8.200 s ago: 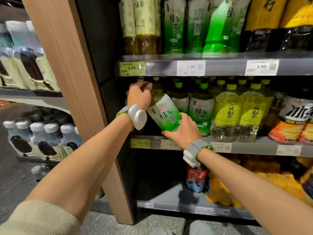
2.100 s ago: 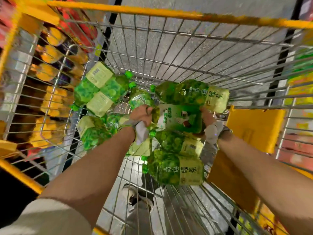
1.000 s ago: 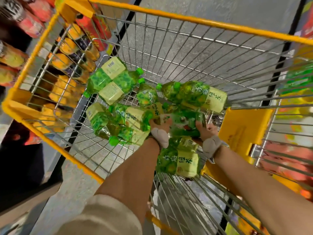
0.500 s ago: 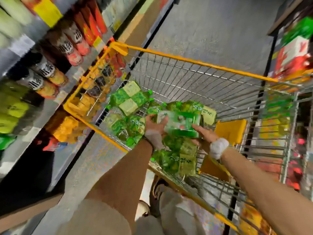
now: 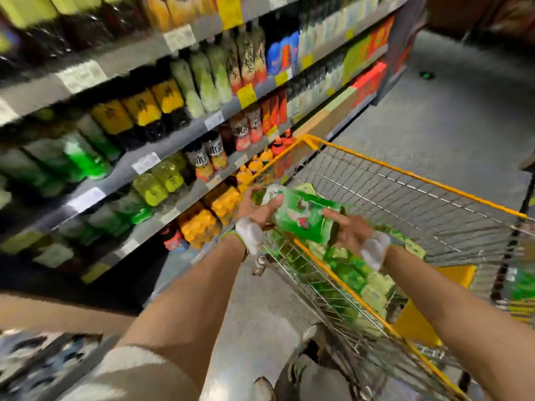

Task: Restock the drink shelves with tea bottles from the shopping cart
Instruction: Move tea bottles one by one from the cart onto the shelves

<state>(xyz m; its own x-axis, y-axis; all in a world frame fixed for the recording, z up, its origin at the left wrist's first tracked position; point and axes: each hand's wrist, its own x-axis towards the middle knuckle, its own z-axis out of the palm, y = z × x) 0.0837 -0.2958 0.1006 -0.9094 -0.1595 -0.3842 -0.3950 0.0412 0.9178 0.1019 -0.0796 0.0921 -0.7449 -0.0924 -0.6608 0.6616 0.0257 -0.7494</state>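
Both hands, left (image 5: pixel 254 208) and right (image 5: pixel 346 228), grip a green tea bottle (image 5: pixel 301 217), label seemingly blurred

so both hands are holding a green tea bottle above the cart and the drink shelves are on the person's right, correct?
Not quite: the head view shows the drink shelves on the person's left. Both the left hand and right hand do hold the green tea bottle above the cart.

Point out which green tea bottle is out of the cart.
The green tea bottle held sideways between the left hand and right hand, above the cart's rim. The other bottles lie inside the cart.
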